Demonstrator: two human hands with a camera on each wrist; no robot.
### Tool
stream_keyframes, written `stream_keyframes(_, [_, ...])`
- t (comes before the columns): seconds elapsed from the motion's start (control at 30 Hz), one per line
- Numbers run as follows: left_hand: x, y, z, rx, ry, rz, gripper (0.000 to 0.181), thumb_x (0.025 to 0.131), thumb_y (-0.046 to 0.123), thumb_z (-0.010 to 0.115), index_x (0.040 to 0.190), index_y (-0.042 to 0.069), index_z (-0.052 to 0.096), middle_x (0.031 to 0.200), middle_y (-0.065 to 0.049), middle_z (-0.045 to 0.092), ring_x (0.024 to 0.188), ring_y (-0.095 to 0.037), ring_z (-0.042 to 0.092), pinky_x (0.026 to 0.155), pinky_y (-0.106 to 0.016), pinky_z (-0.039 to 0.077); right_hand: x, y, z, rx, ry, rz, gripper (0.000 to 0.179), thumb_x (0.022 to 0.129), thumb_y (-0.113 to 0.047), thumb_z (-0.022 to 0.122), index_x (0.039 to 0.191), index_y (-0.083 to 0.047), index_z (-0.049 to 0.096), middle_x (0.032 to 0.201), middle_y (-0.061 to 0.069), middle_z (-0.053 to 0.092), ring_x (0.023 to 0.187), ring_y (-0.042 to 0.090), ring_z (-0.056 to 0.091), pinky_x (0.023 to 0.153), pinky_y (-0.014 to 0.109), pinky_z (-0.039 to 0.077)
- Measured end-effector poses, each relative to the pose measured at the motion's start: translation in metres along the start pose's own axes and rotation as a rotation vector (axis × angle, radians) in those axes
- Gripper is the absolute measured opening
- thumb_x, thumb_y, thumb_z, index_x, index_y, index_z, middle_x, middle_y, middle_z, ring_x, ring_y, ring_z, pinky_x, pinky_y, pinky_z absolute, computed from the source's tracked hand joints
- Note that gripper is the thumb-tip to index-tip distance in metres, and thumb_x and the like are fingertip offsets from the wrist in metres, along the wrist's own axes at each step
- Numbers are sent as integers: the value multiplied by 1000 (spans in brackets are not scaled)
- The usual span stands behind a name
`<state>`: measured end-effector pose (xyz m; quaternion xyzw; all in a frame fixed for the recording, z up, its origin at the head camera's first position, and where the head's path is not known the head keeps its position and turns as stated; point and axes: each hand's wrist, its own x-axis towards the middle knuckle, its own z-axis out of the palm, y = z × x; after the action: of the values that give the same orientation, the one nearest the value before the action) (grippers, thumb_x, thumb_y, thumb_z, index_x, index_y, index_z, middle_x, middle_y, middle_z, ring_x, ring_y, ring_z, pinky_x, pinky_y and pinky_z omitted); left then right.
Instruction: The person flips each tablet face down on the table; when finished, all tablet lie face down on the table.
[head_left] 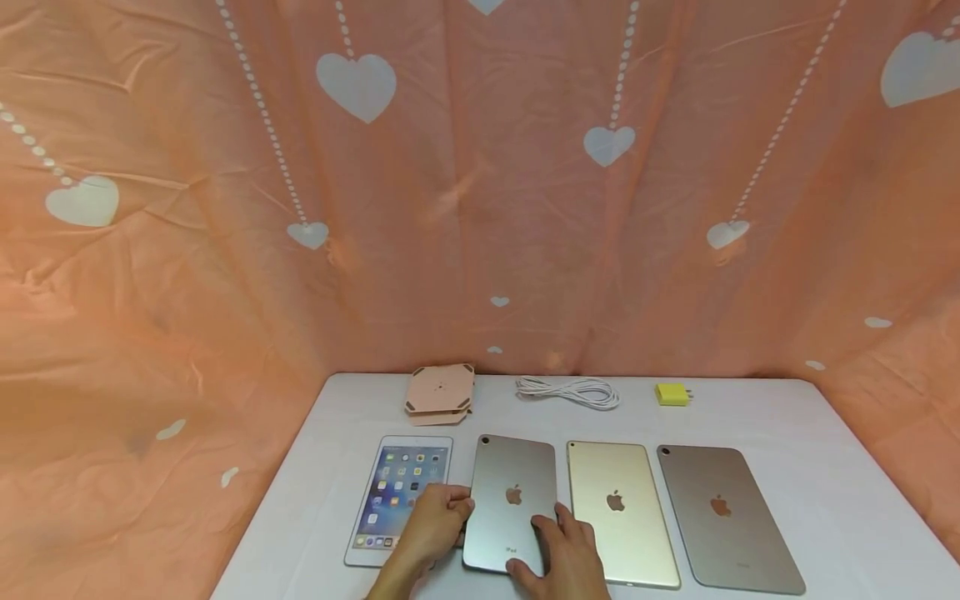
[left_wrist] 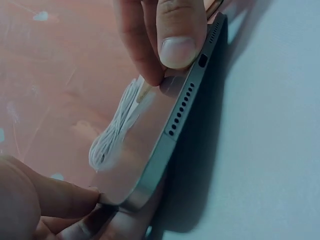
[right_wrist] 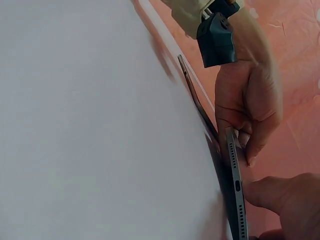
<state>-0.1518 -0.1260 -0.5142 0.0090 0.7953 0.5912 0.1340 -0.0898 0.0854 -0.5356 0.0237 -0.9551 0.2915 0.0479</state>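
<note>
A grey tablet (head_left: pixel 514 467), back up with an apple logo, is held by both hands slightly above the white table. My left hand (head_left: pixel 438 521) pinches its left edge; in the left wrist view the left fingers (left_wrist: pixel 65 197) grip near its corner. My right hand (head_left: pixel 566 554) holds the lower right part, its thumb (right_wrist: pixel 272 195) on the back by the port edge. Left of it lies a white-framed tablet (head_left: pixel 386 508), screen lit with app icons, partly behind the left hand. A gold tablet (head_left: pixel 626 533) lies face down just right.
Farther right, another grey tablet (head_left: pixel 735 525) lies face down. Along the table's back edge are a folded pink stand-like piece (head_left: pixel 441 390), a coiled white cable (head_left: pixel 570 391) and a yellow charger plug (head_left: pixel 672 394). An orange curtain with hearts (head_left: pixel 480 208) hangs behind.
</note>
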Motion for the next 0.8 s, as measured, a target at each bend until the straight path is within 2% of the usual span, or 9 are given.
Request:
stream_keyframes(0.07, [1, 1, 1, 54, 29, 21, 28, 102, -2, 64, 124, -17, 71, 93, -12, 80, 75, -14, 72, 61, -31, 64, 1, 0, -1, -2, -1, 1, 62, 76, -47, 95, 120, -6, 78, 138, 32, 66, 116, 45, 64, 93, 59, 61])
stream_keyframes(0.27, [5, 4, 6, 307, 154, 141, 21, 92, 1, 77, 110, -8, 80, 88, -10, 81, 76, -12, 70, 65, -27, 59, 3, 1, -4, -10, 5, 11, 63, 75, -45, 98, 119, -5, 78, 138, 32, 66, 115, 45, 65, 93, 60, 61])
stream_keyframes(0.43, [11, -1, 9, 406, 199, 210, 17, 88, 1, 79, 103, -6, 82, 79, -5, 78, 69, -11, 66, 60, -26, 55, 3, 1, -4, -18, 2, 12, 64, 75, -45, 97, 119, -3, 78, 138, 33, 66, 115, 44, 65, 93, 59, 61])
stream_keyframes(0.53, [18, -12, 11, 467, 213, 217, 16, 85, 4, 82, 99, -2, 84, 70, 4, 71, 66, -7, 60, 59, -22, 51, 3, 1, -4, -25, -2, 13, 65, 76, -46, 97, 120, -3, 79, 139, 33, 65, 116, 44, 64, 94, 58, 61])
stream_keyframes(0.63, [26, -22, 13, 513, 195, 193, 13, 84, 8, 87, 96, 4, 85, 65, 10, 63, 65, -6, 56, 58, -22, 46, 3, 1, -5, -34, 0, 9, 65, 75, -46, 97, 120, -3, 79, 140, 33, 65, 116, 44, 64, 94, 58, 61])
stream_keyframes(0.67, [28, -25, 14, 516, 187, 167, 14, 84, 10, 88, 97, 6, 86, 64, 11, 61, 65, -5, 55, 59, -21, 46, 3, 1, -4, -36, 2, 7, 65, 75, -46, 97, 120, -2, 79, 139, 33, 65, 116, 43, 64, 95, 57, 61])
stream_keyframes(0.8, [31, -33, 17, 528, 152, 128, 20, 87, 14, 89, 104, 4, 85, 66, 10, 66, 66, -8, 61, 59, -24, 50, 3, 1, -3, -38, 9, 1, 66, 74, -46, 98, 120, -2, 79, 139, 33, 65, 116, 44, 63, 95, 57, 61])
